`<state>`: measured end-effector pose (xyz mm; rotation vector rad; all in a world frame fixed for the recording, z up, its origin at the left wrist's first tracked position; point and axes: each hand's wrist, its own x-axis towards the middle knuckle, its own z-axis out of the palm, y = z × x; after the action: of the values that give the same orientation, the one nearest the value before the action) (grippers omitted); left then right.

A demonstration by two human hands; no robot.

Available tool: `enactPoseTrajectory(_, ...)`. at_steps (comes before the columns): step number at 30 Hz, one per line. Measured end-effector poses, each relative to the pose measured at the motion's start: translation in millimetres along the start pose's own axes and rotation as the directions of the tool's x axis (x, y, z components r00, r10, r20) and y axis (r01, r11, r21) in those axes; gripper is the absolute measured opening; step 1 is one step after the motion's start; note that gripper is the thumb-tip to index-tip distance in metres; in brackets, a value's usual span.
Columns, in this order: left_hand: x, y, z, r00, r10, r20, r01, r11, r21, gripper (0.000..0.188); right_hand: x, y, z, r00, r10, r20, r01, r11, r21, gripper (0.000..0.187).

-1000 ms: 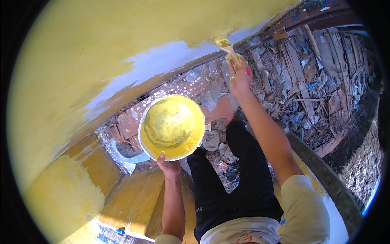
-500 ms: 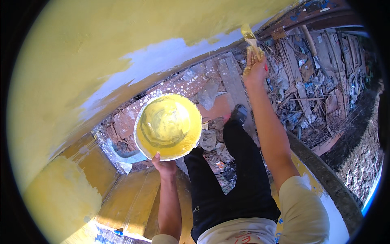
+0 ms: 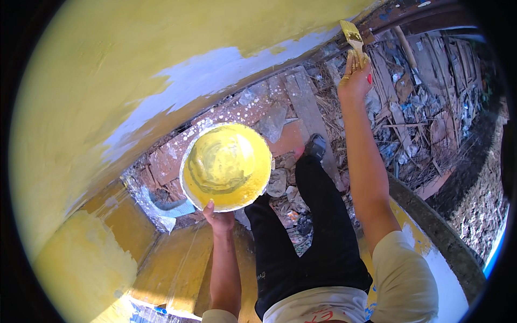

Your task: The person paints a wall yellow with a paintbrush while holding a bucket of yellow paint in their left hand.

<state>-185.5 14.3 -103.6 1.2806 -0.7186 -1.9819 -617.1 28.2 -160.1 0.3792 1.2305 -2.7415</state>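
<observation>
My left hand grips the near rim of a round bucket, thumb over the edge. Yellow paint coats its inside walls and lies in the bottom. Out at the upper right, my right hand is closed round the handle of a paintbrush, its fingers smeared with yellow. The yellow-coated bristles are at the lower edge of the wall, near its right end; I cannot tell whether they touch it. Most of the wall is yellow, with a pale bluish-white patch along its lower part.
Paint-spattered boards lie along the wall's foot. Scrap wood and plastic litter cover the ground to the right. My shod foot stands on a plank. A low concrete edge curves past my right side, and yellow panels stand at lower left.
My right hand has moved the brush rightward and slightly up along the wall's lower edge. The bucket in my left hand has shifted only slightly to the right.
</observation>
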Motion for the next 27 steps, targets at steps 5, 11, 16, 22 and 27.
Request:
enactPoseTrajectory(5, -7, 1, -9, 0.999, -0.038, -0.019, 0.038, 0.999, 0.009, 0.072, -116, 61, 7, 0.950, 0.155, 0.270, -0.069, 0.950, -0.303, 0.025)
enactPoseTrajectory(11, -12, 0, -27, 0.999, -0.042, -0.021, 0.044, 0.997, 0.067, 0.072, -114, 52, -11, 0.932, 0.293, 0.213, -0.201, 0.907, -0.369, 0.026)
enactPoseTrajectory(16, -13, -2, -37, 0.999, -0.045, -0.013, 0.046, 0.998, 0.045, 0.072, -25, 3, 4, 0.991, -0.065, 0.116, 0.075, 0.993, -0.086, 0.029)
enactPoseTrajectory(22, -17, -8, -49, 0.997, -0.066, -0.033, 0.067, 0.998, 0.018, 0.072, -123, 71, 4, 0.946, 0.085, 0.312, 0.026, 0.941, -0.337, 0.028)
enactPoseTrajectory(27, -20, -5, -63, 0.998, -0.046, -0.043, 0.046, 0.999, -0.005, 0.072, -159, 76, -9, 0.863, 0.334, 0.380, -0.146, 0.883, -0.446, 0.027)
